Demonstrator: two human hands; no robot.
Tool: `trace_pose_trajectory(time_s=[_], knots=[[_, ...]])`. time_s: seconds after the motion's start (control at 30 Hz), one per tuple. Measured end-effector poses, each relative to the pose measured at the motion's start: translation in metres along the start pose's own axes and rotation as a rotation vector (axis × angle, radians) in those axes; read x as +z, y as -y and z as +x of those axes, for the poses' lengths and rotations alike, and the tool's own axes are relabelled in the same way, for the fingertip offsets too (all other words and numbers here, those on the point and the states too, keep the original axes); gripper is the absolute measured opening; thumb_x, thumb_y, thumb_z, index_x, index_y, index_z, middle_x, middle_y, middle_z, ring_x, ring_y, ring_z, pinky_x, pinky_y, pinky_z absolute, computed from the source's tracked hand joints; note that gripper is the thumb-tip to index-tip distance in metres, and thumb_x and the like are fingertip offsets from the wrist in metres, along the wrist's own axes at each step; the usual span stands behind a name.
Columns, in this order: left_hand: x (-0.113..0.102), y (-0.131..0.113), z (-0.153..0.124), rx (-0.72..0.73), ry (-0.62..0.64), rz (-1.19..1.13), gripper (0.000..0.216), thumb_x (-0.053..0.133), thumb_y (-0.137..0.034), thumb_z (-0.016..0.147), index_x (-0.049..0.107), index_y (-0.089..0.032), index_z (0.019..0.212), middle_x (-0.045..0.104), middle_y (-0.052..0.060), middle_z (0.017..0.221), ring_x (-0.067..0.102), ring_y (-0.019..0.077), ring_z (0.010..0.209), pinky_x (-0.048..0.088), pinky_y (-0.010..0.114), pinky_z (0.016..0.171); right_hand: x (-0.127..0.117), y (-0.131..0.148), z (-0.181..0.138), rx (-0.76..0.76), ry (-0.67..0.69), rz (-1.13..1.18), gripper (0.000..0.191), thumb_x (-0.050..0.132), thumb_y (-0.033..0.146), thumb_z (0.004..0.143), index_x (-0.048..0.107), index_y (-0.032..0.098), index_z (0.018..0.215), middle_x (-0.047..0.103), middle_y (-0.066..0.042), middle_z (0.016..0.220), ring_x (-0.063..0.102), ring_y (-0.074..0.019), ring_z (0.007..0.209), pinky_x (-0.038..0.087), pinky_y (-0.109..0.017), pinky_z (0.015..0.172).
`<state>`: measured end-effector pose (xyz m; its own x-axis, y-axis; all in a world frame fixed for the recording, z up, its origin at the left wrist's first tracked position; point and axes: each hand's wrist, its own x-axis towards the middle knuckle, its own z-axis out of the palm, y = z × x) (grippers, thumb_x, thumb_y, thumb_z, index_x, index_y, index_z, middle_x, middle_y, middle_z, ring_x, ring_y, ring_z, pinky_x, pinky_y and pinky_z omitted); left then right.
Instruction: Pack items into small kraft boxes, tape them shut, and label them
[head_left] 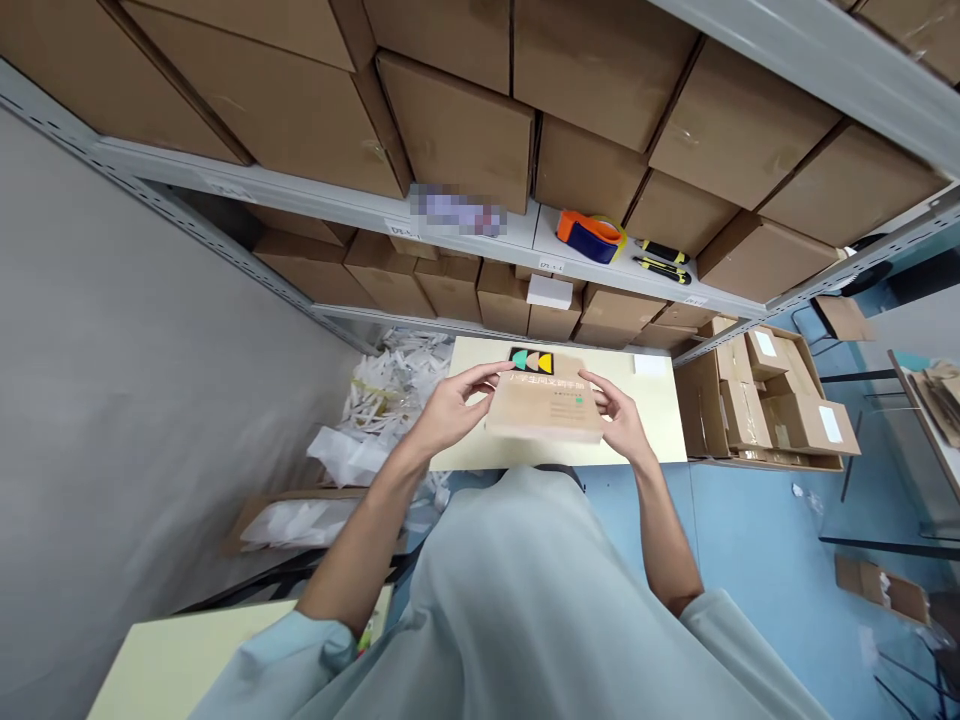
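Obscuring from view: the underside of a tan printed package [546, 412], box or book being hard to tell. Showing lettering upside down on the upper face, too soft to read with confidence. Leaving unclear whether resting on the pale yellow table [664, 420] or being raised just above. Hiding some fingertips behind the package edges. Blurring into coarse squares a pale item [459, 212] on the beam of the grey metal shelving [315, 211]. Cutting off at the top edge the upper brown cartons [457, 130], and at the bottom edge a second pale yellow tabletop [187, 655]. Covering, with the left forearm and sleeve, most of a bright green scrap [365, 637].

Placing the package squarely between the hands, in front of the pale blue-green shirt [525, 590]. Gripping the left side with the left hand [455, 408], extending the fingers to the corner by a black panel [532, 361] with teal, peach and yellow shapes. Gripping the right side with the right hand [616, 417], curving the fingers around the edge.

Listing on the shelf ahead: an orange-and-navy tape dispenser [591, 238], with yellow-and-black utility knives [661, 269] lying just beside. Listing left of the table: heaped white paper shreds [397, 375]. Listing right: an open carton [699, 420] containing smaller boxes.
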<state>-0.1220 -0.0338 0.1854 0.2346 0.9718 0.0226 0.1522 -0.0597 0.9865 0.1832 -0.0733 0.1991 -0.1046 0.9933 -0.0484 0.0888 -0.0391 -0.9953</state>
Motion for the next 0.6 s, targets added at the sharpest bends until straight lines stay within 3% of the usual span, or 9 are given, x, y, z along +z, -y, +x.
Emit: trace_pose_trajectory(time_s=[0.07,0.13,0.23,0.33,0.43,0.53,0.6], knots=[[0.003,-0.002,0.004,-0.057,-0.014,-0.009,0.061,0.084,-0.075,0.089,0.085,-0.022,0.119,0.086,0.009,0.092,0.083,0.0277,0.089,0.07,0.039,0.089,0.005,0.001,0.001,0.063,-0.02,-0.005,0.052,0.087,0.066,0.091,0.083,0.023,0.121,0.09,-0.007,0.098,0.076,-0.0195,0.064,0.051,-0.029,0.055],[0.007,-0.003,0.008,-0.141,-0.033,-0.03,0.067,0.081,-0.083,0.088,0.083,-0.02,0.112,0.076,0.005,0.067,0.076,0.0249,0.065,0.065,0.035,0.067,0.013,-0.003,0.003,0.126,-0.056,-0.007,0.06,0.075,0.082,0.096,0.075,0.023,0.09,0.088,-0.01,0.083,0.065,-0.0165,0.048,0.039,-0.029,0.046],[0.013,0.0,0.013,-0.247,-0.016,-0.046,0.075,0.077,-0.093,0.085,0.08,-0.02,0.097,0.065,0.002,0.053,0.059,0.0192,0.043,0.049,0.031,0.046,0.024,-0.013,0.005,0.186,-0.069,0.021,0.072,0.07,0.095,0.093,0.059,0.026,0.073,0.082,-0.009,0.067,0.053,-0.0137,0.039,0.032,-0.029,0.042],[0.016,0.007,0.015,-0.267,-0.012,-0.05,0.077,0.075,-0.096,0.083,0.078,-0.02,0.093,0.07,0.004,0.058,0.06,0.0186,0.044,0.049,0.03,0.045,0.031,-0.025,0.003,0.21,-0.064,0.092,0.075,0.07,0.099,0.089,0.057,0.027,0.074,0.078,-0.006,0.061,0.057,-0.0142,0.042,0.036,-0.028,0.044],[0.018,0.011,0.012,-0.239,-0.026,-0.079,0.086,0.065,-0.101,0.088,0.08,-0.017,0.1,0.08,0.011,0.074,0.072,0.0223,0.056,0.052,0.03,0.048,0.028,-0.033,-0.003,0.267,-0.036,0.18,0.08,0.059,0.106,0.089,0.06,0.026,0.085,0.084,-0.009,0.072,0.069,-0.0184,0.052,0.046,-0.029,0.049],[0.018,0.002,0.008,-0.193,-0.037,-0.046,0.092,0.056,-0.099,0.095,0.083,-0.014,0.115,0.085,0.013,0.09,0.078,0.024,0.069,0.059,0.031,0.055,0.022,-0.039,-0.004,0.354,-0.008,0.262,0.09,0.048,0.112,0.088,0.066,0.025,0.104,0.088,-0.011,0.088,0.08,-0.0238,0.068,0.058,-0.033,0.06],[0.019,-0.011,0.006,-0.145,-0.059,0.031,0.083,0.058,-0.092,0.1,0.086,-0.017,0.121,0.086,0.011,0.103,0.079,0.024,0.08,0.065,0.032,0.064,0.02,-0.047,0.0,0.394,-0.011,0.303,0.092,0.05,0.112,0.086,0.066,0.026,0.114,0.088,-0.009,0.091,0.082,-0.0239,0.075,0.061,-0.034,0.068]])
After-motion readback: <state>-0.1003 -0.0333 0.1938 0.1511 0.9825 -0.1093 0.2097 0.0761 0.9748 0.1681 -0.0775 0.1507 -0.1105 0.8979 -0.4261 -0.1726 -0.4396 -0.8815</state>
